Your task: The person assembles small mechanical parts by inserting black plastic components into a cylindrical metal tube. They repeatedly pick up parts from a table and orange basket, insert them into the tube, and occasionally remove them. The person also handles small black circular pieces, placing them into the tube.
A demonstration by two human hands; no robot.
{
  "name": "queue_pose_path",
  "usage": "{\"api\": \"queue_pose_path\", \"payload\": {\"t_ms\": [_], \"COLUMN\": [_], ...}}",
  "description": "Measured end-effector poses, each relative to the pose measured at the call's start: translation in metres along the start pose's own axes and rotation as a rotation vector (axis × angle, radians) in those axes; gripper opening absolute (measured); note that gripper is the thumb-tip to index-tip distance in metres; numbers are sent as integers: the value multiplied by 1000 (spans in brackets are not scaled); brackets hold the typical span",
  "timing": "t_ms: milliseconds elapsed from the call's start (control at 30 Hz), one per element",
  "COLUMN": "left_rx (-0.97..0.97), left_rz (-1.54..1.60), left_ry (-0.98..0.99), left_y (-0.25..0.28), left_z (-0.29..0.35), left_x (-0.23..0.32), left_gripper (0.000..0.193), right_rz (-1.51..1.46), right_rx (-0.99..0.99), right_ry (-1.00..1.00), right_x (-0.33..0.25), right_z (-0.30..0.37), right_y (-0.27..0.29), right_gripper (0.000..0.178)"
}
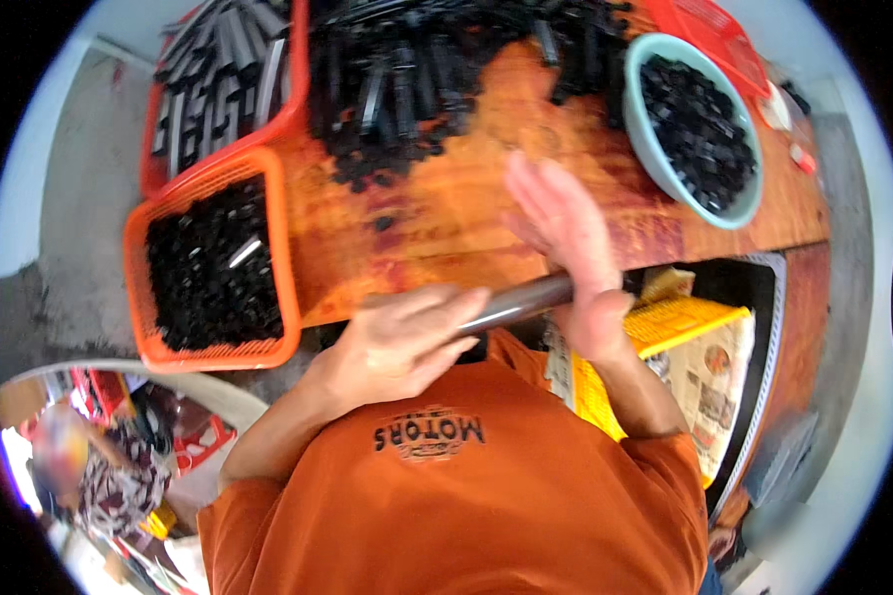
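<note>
A dark, smooth tube point(518, 303) spans the gap between my hands, in front of my orange shirt. My left hand point(392, 342) is closed around its left part, fingers pointing right. At the other end, my right hand point(571, 243) is stretched out with its fingers extended away from me, the palm side against or very near the tube's end. The right hand is slightly smeared by motion, so whether it touches cannot be made out. Beyond the hands, a pile of black tube-like pieces point(402, 89) lies on the wooden table point(446, 218).
An orange basket point(290, 258) of small black pieces stands at left, beside a red crate point(300, 59) of long grey-black strips. To the right are a pale blue bowl point(637, 149) of black bits, a red basket point(714, 35) and a yellow crate point(690, 322). Another person point(119, 486) is at lower left.
</note>
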State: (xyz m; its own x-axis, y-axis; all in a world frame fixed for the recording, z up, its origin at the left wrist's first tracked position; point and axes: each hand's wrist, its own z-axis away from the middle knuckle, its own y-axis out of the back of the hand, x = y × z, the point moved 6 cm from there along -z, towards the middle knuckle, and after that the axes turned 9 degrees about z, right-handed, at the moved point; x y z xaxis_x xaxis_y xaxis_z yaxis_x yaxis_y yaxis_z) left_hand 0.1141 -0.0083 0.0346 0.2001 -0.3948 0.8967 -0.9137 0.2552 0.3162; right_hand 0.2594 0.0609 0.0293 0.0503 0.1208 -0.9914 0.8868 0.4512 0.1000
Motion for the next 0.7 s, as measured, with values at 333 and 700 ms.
{"api": "queue_pose_path", "payload": {"t_ms": [333, 700], "left_rx": [89, 247], "left_rz": [416, 1167], "left_ry": [351, 815], "left_y": [13, -6], "left_z": [36, 39], "left_x": [-44, -41], "left_gripper": [43, 45], "right_rz": [-129, -102], "right_rx": [-120, -247], "right_ry": [-53, 457], "right_x": [21, -24], "right_z": [-17, -31], "right_y": [-19, -26], "right_gripper": [115, 129]}}
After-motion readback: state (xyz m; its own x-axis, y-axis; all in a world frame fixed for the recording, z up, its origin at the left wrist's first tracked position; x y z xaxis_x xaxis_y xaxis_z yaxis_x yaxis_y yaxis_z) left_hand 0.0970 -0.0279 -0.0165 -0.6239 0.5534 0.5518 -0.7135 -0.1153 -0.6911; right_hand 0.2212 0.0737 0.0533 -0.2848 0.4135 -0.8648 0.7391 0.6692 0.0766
